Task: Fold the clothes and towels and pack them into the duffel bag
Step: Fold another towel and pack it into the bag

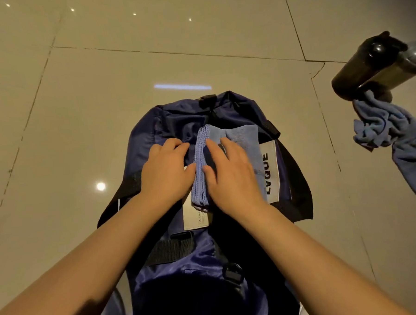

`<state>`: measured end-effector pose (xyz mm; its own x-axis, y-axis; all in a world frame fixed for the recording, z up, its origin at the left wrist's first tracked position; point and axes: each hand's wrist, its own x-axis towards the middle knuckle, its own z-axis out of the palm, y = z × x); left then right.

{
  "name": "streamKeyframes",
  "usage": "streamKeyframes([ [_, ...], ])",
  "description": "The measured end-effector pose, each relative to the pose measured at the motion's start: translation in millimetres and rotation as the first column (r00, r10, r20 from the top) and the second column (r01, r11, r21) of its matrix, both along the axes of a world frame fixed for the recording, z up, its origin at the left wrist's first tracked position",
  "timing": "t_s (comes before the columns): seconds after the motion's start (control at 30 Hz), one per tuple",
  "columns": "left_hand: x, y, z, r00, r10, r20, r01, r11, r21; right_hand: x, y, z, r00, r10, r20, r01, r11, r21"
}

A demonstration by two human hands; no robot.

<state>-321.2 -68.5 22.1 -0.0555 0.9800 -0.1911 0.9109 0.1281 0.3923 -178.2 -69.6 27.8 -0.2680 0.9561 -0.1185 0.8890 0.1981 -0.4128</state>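
Folded towel (203, 164) lay soft, light on duffel bag (150, 141).
Your left hand (166, 170) & right hand (229, 178) pressed flat, fingers relaxed; best grip looked like stacked near edge.

Two bare forearms come in from the bottom edge; no sleeves show on either; left hand (165, 170) and right hand (233, 177) both ungloved; wrists plain.

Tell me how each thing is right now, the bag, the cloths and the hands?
Duffel bag: lying on the floor, opened along the top.
Folded cloth: neatly folded, at the bag's opening.
Crumpled cloth: unfolded, bunched on the floor.
Left hand: flat on the bag.
Right hand: flat, pressing the folded cloth.
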Motion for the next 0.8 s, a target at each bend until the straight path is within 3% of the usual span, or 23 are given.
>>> streamKeyframes([
  [0.1, -0.1, -2.6, -3.7, 1.0, 0.019, -0.015, -0.018, 0.999, 0.039, -0.3, 13.2, -19.2, 0.998, -0.058, 0.032, 0.06, 0.994, -0.09],
  [0.2, -7.7, -1.6, -0.8, 0.988, 0.016, 0.156, -0.028, 0.997, 0.076, 18.8, 20.9, -27.1, 0.999, -0.012, 0.048, 0.019, 0.99, -0.142],
  [0.33, -17.0, 4.5, 7.6, 0.988, -0.05, 0.147, 0.041, 0.997, 0.066, 31.7, 30.5, -24.5, 0.998, 0.035, 0.055, -0.024, 0.982, -0.187],
  [0.4, -20.7, 3.3, 13.4, 0.97, 0.003, 0.242, -0.026, 0.995, 0.093, 36.8, 35.9, -21.5, 0.997, 0.055, 0.06, -0.04, 0.973, -0.226],
  [0.53, -53.0, 1.2, 41.3, 0.825, 0.219, 0.521, -0.303, 0.949, 0.081, 45.2, 37.3, -18.7, 0.989, 0.121, 0.08, -0.099, 0.965, -0.241],
  [0.6, -66.3, -1.6, 54.5, 0.734, 0.219, 0.643, -0.335, 0.94, 0.063, 44.8, 37.3, -15.3, 0.984, 0.146, 0.097, -0.121, 0.966, -0.229],
  [0.8, -49.9, -0.7, 57.4, 0.772, 0.18, 0.61, -0.274, 0.96, 0.063, 12.4, 19.5, -19.9, 0.933, 0.167, 0.32, -0.114, 0.978, -0.177],
])
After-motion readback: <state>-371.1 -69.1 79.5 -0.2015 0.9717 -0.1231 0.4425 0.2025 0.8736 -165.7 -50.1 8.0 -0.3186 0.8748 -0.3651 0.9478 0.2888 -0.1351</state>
